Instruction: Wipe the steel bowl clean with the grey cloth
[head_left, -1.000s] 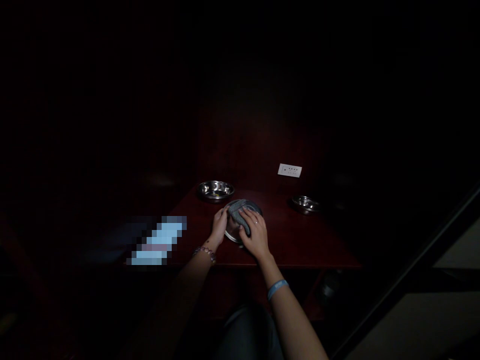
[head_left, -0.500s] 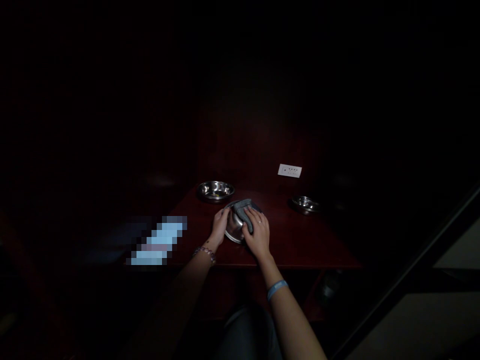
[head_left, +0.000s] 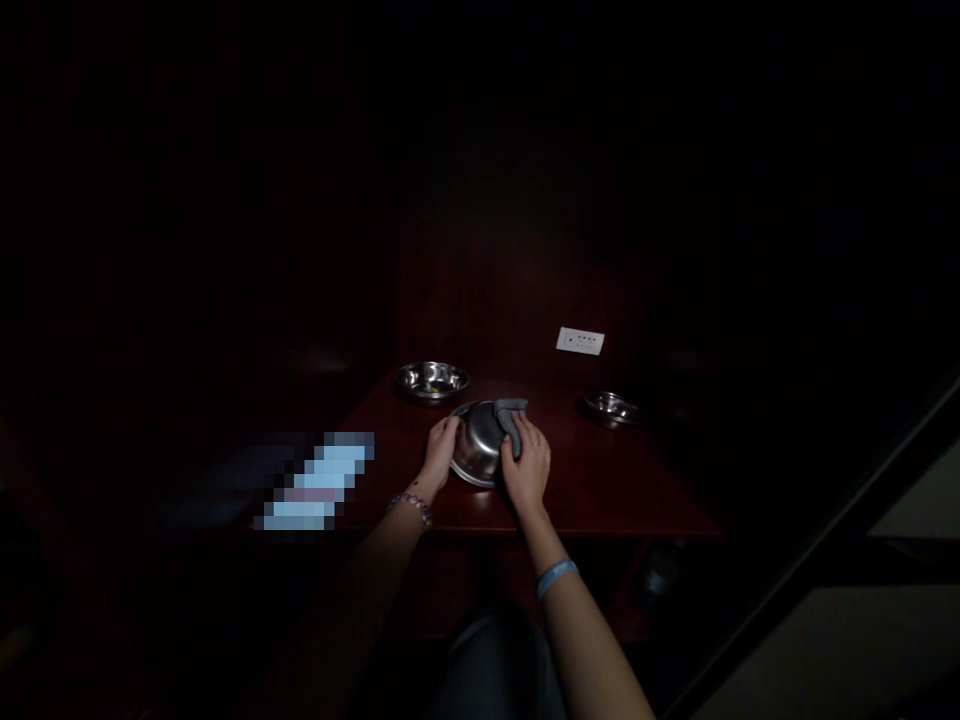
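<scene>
A shiny metal bowl (head_left: pixel 478 443) is tipped so that its outer base faces me, just above or on the dark red table. My left hand (head_left: pixel 437 455) grips its rim on the left, fingers partly hidden behind it. A folded grey cloth (head_left: pixel 512 415) lies over the bowl's right side. My right hand (head_left: pixel 529 465) is closed on this cloth and presses it against the metal. Some of the right fingertips are hidden by the cloth.
A second metal bowl (head_left: pixel 431 383), with something small and yellow-green inside, stands at the back left. Another metal bowl (head_left: pixel 611 409) is at the right. A white socket plate (head_left: pixel 580 341) is on the back wall. The table (head_left: pixel 615 490) ends at a front edge near me.
My right hand and the cloth have slid to the right across the bowl, baring more of its base. My left hand keeps its hold on the rim.
</scene>
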